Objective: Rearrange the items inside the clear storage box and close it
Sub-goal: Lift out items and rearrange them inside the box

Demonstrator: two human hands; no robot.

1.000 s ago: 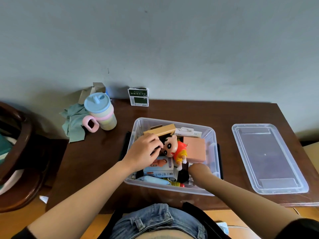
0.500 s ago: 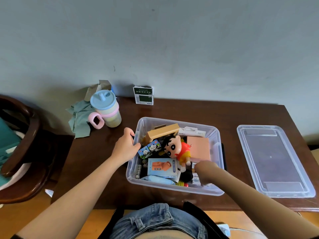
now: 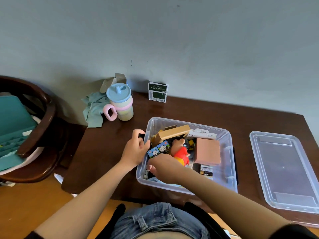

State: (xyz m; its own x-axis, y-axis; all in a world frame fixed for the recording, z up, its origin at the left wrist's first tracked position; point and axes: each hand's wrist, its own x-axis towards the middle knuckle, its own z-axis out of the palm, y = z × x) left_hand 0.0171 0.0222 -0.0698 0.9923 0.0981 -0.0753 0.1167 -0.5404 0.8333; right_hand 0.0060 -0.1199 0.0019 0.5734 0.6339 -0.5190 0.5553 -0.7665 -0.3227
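The clear storage box stands open on the brown table. Inside it lie a tan long box, a panda-print box, a cartoon toy figure in a red shirt, a pink box, a white package and batteries. My left hand grips the box's left rim. My right hand reaches into the front left of the box, its fingers bent down over hidden items. The clear lid lies flat to the right of the box.
A pastel sippy cup and a teal cloth sit at the table's back left. A green and white packet leans on the wall. A dark wooden chair stands left of the table.
My left hand left the box's contents and took hold of the left rim. My right hand moved from the front right to the front left. The toy figure now faces away.
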